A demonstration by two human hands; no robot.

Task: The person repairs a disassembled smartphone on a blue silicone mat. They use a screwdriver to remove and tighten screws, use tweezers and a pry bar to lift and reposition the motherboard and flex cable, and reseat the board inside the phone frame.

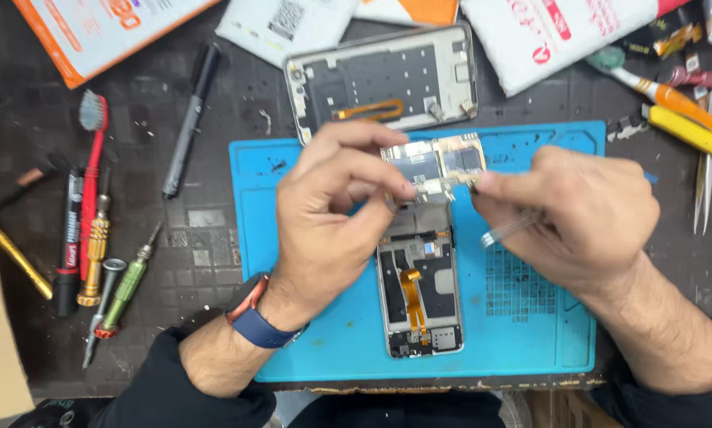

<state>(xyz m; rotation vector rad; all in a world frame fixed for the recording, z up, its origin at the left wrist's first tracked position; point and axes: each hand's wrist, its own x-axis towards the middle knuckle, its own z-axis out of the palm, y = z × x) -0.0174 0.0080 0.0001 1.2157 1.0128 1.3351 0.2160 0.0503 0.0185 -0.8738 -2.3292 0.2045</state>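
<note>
Both my hands hold a small phone circuit board [439,164] above an opened phone body [419,293] that lies on a blue work mat [332,333]. My left hand [332,214] pinches the board's lower left edge with thumb and fingers. My right hand [578,214] grips its right edge and also holds metal tweezers [508,230], which point down to the left. An orange flex cable [411,297] runs down the inside of the phone body.
A second phone frame [380,79] lies just behind the mat. Screwdrivers [126,285], a red toothbrush [94,127] and a black pen [189,119] lie at the left. Yellow-orange tools [689,119] and tweezers [705,182] lie at the right. Packages line the far edge.
</note>
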